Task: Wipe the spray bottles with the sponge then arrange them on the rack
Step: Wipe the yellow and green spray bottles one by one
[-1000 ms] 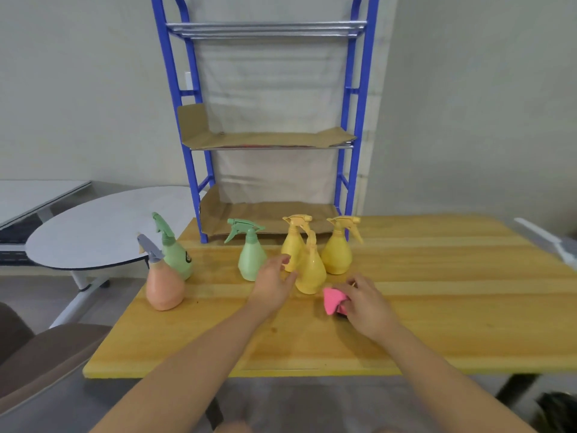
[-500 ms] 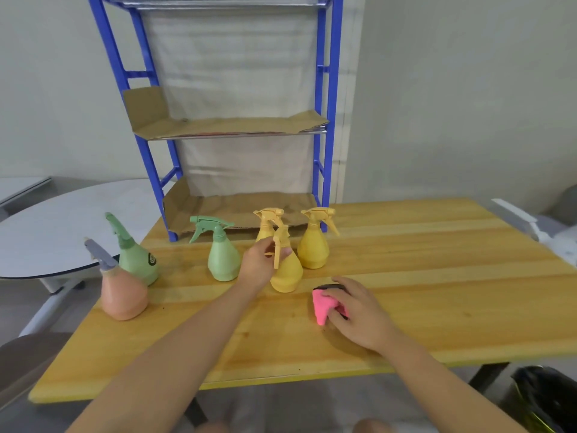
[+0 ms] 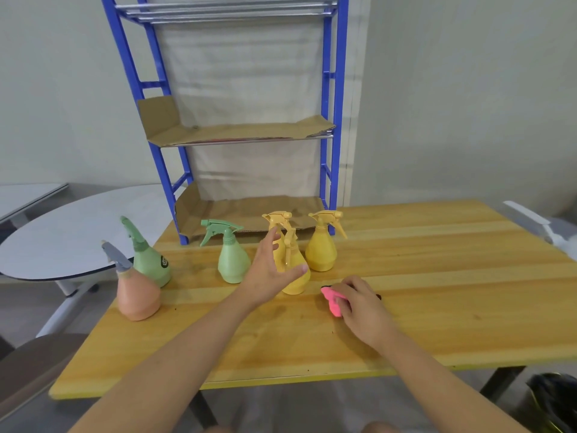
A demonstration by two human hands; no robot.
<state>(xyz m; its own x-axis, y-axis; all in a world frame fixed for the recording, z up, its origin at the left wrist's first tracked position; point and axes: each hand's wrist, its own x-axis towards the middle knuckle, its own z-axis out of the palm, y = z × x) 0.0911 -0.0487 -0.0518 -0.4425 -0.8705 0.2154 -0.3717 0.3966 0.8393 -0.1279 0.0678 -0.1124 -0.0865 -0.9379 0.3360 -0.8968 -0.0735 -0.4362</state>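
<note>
Six spray bottles stand on the wooden table (image 3: pixel 437 323): a peach one (image 3: pixel 137 295), two green ones (image 3: pixel 151 264) (image 3: pixel 232 264) and three yellow ones. My left hand (image 3: pixel 268 270) is spread at the nearest yellow bottle (image 3: pixel 296 281), thumb across its front and fingers up beside its neck. Behind it, a second yellow bottle (image 3: pixel 276 218) is partly hidden, and the third (image 3: pixel 321 251) stands to the right. My right hand (image 3: pixel 362 307) grips the pink sponge (image 3: pixel 331 301) on the table. The blue rack (image 3: pixel 335 120) stands behind, with its shelves (image 3: pixel 243 132) lined with cardboard.
A round grey table (image 3: pixel 62 232) is at the left, with a brown chair (image 3: pixel 31 364) below it. A dark bag (image 3: pixel 552 401) lies on the floor at the lower right. A white object (image 3: pixel 530 217) sticks out past the table's right edge.
My left hand has reached forward to the nearest yellow bottle and now spreads around it. My right hand has stayed on the sponge. The view has shifted slightly.
</note>
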